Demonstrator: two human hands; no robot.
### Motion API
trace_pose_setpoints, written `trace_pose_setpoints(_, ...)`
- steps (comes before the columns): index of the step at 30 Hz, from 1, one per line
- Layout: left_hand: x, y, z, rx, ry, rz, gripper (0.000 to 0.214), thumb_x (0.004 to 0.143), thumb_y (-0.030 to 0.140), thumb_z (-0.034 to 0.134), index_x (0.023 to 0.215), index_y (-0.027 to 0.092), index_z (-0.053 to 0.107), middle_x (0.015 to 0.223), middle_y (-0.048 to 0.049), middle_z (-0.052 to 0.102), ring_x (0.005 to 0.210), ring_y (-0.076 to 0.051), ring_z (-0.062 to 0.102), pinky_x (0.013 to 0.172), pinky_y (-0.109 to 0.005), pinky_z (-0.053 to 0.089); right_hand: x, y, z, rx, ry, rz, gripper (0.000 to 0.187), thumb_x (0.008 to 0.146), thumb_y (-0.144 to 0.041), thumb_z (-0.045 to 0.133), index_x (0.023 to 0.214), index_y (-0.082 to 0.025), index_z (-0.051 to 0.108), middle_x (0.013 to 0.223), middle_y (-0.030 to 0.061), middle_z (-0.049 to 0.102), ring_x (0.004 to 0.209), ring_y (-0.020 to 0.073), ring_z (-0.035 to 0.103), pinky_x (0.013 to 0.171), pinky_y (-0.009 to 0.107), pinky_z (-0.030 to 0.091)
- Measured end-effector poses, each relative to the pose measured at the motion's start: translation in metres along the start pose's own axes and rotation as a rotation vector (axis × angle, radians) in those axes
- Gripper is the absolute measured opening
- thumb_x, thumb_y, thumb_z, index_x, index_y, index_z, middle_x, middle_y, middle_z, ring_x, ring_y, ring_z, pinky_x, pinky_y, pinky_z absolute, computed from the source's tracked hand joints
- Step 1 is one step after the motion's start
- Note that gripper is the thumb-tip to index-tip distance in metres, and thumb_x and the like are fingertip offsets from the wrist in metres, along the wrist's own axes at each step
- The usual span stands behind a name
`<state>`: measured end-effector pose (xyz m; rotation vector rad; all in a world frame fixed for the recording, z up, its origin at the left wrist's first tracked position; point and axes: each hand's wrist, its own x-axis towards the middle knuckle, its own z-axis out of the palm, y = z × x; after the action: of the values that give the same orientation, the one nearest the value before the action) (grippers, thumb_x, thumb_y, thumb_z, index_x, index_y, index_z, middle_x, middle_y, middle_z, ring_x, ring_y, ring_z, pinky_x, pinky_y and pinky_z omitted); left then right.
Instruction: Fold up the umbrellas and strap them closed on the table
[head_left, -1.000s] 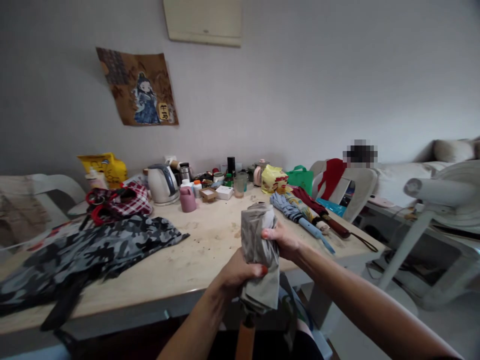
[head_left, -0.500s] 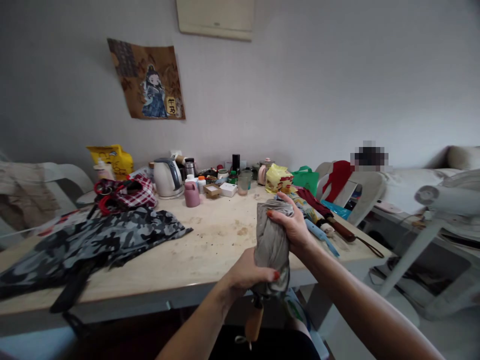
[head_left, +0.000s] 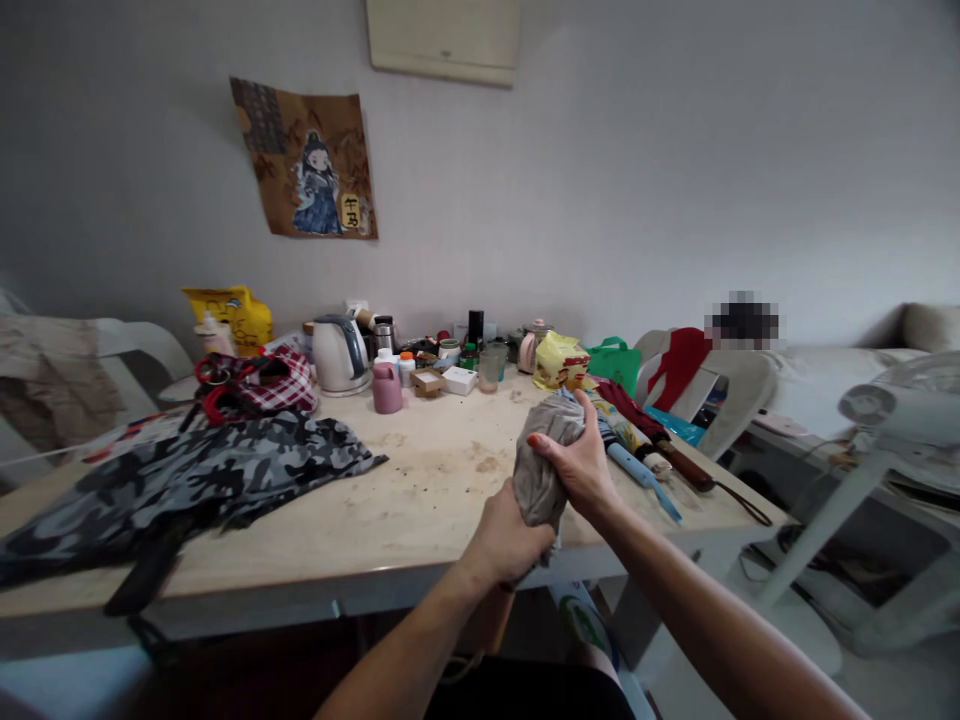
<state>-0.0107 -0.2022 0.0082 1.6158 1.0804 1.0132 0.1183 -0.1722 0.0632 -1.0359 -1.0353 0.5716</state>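
A grey folded umbrella [head_left: 541, 465] is held up in front of the table's near edge, tilted with its wooden handle [head_left: 495, 618] pointing down towards my lap. My left hand [head_left: 506, 535] is closed round the lower end of its cloth, near the handle. Higher up, my right hand [head_left: 586, 455] grips the cloth, with the thumb lying across the front. Part of the handle is hidden behind my left wrist. To the left, a camouflage umbrella [head_left: 217, 490] lies loosely spread on the table, its black handle [head_left: 146, 575] reaching over the edge.
Several folded umbrellas, one with a light blue handle [head_left: 637, 470], lie on the table [head_left: 420, 500] at right. A kettle [head_left: 339, 355], a pink jug [head_left: 387, 388], small boxes and cups stand at the back. A checked cloth [head_left: 289, 380] lies behind the camouflage umbrella. A fan [head_left: 892, 410] stands far right.
My left hand has turned and wrapped tighter round the lower cloth. The grey umbrella has tilted, its handle swinging left. The right hand has stayed near the top. The view has shifted slightly.
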Motion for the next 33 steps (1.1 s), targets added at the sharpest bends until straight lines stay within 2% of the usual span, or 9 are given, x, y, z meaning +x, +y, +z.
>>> trace_pose_setpoints(5, -0.011, -0.001, 0.014, 0.314, 0.117, 0.019, 0.081, 0.065, 0.020, 0.070, 0.139, 0.001, 0.042, 0.101, -0.0242, 0.069, 0.100, -0.040, 0.065, 0.090, -0.046, 0.043, 0.021, -0.009, 0.002, 0.149, 0.016, 0.206, 0.098, 0.041, -0.031, 0.089, 0.130, -0.018, 0.050, 0.088, 0.0043, 0.068, 0.076, 0.0218, 0.065, 0.069, 0.035, 0.054)
trace_pose_setpoints(8, -0.007, 0.004, 0.006, 0.229, 0.070, 0.043, 0.093, 0.063, 0.024, 0.073, 0.146, 0.005, 0.033, 0.114, -0.0239, 0.066, 0.111, -0.040, 0.061, 0.096, -0.046, 0.043, 0.032, -0.019, 0.002, 0.252, -0.013, 0.245, 0.081, 0.040, -0.023, 0.084, 0.116, -0.015, 0.056, 0.066, -0.0010, 0.065, 0.056, 0.0161, 0.057, 0.055, 0.030, 0.049)
trace_pose_setpoints(11, 0.005, 0.007, -0.008, -0.171, -0.156, 0.035, 0.088, 0.056, 0.022, 0.075, 0.137, 0.014, 0.042, 0.119, -0.0172, 0.066, 0.108, -0.032, 0.064, 0.091, -0.040, 0.048, 0.039, -0.027, 0.002, 0.343, -0.018, 0.213, 0.067, 0.039, -0.021, 0.081, 0.103, -0.017, 0.060, 0.063, -0.0025, 0.064, 0.054, 0.0145, 0.056, 0.055, 0.029, 0.048)
trace_pose_setpoints(13, 0.011, 0.006, -0.015, -0.470, -0.418, -0.044, 0.082, 0.053, 0.024, 0.075, 0.129, 0.015, 0.046, 0.107, -0.0141, 0.070, 0.087, -0.028, 0.069, 0.074, -0.036, 0.053, 0.045, -0.028, 0.002, 0.390, -0.042, 0.212, 0.062, 0.040, -0.021, 0.081, 0.099, -0.019, 0.061, 0.063, -0.0035, 0.064, 0.055, 0.0142, 0.056, 0.056, 0.029, 0.048)
trace_pose_setpoints(15, 0.014, 0.004, -0.019, -0.641, -0.547, -0.109, 0.077, 0.052, 0.028, 0.075, 0.123, 0.015, 0.047, 0.087, -0.0085, 0.070, 0.061, -0.019, 0.065, 0.054, -0.028, 0.049, 0.051, -0.025, 0.003, 0.422, -0.068, 0.220, 0.060, 0.040, -0.022, 0.082, 0.097, -0.020, 0.062, 0.065, -0.0040, 0.064, 0.056, 0.0139, 0.056, 0.057, 0.029, 0.049)
trace_pose_setpoints(21, 0.013, 0.007, -0.021, -0.584, -0.307, -0.123, 0.071, 0.052, 0.024, 0.075, 0.118, 0.016, 0.049, 0.067, 0.0041, 0.060, 0.047, -0.009, 0.050, 0.045, -0.021, 0.041, 0.048, -0.005, 0.002, 0.464, -0.125, 0.203, 0.060, 0.053, -0.054, 0.084, 0.099, -0.025, 0.057, 0.090, 0.0000, 0.069, 0.081, 0.0217, 0.066, 0.069, 0.035, 0.055)
trace_pose_setpoints(24, 0.012, 0.010, -0.017, -0.445, -0.161, 0.007, 0.075, 0.053, 0.016, 0.075, 0.124, 0.015, 0.049, 0.088, -0.0037, 0.067, 0.068, -0.016, 0.061, 0.063, -0.028, 0.050, 0.034, -0.002, 0.006, 0.474, -0.244, 0.235, 0.066, 0.054, -0.055, 0.085, 0.105, -0.028, 0.053, 0.100, 0.0020, 0.069, 0.085, 0.0248, 0.069, 0.069, 0.039, 0.056)
trace_pose_setpoints(28, 0.005, 0.013, -0.007, -0.137, 0.046, 0.083, 0.097, 0.055, 0.015, 0.078, 0.142, 0.016, 0.037, 0.112, -0.0129, 0.067, 0.106, -0.030, 0.063, 0.093, -0.039, 0.047, 0.026, -0.011, 0.010, 0.481, -0.201, 0.305, 0.053, 0.047, -0.031, 0.089, 0.089, -0.021, 0.057, 0.074, -0.0010, 0.066, 0.063, 0.0174, 0.063, 0.062, 0.032, 0.054)
trace_pose_setpoints(33, -0.006, 0.015, -0.029, -0.174, -0.146, 0.026, 0.127, 0.060, 0.026, 0.085, 0.156, 0.024, 0.002, 0.124, -0.0145, 0.061, 0.094, -0.025, 0.066, 0.084, -0.037, 0.051, 0.037, -0.019, -0.004, 0.453, -0.186, 0.293, 0.036, 0.047, -0.025, 0.080, 0.076, -0.019, 0.060, 0.064, -0.0006, 0.062, 0.054, 0.0152, 0.055, 0.055, 0.032, 0.050)
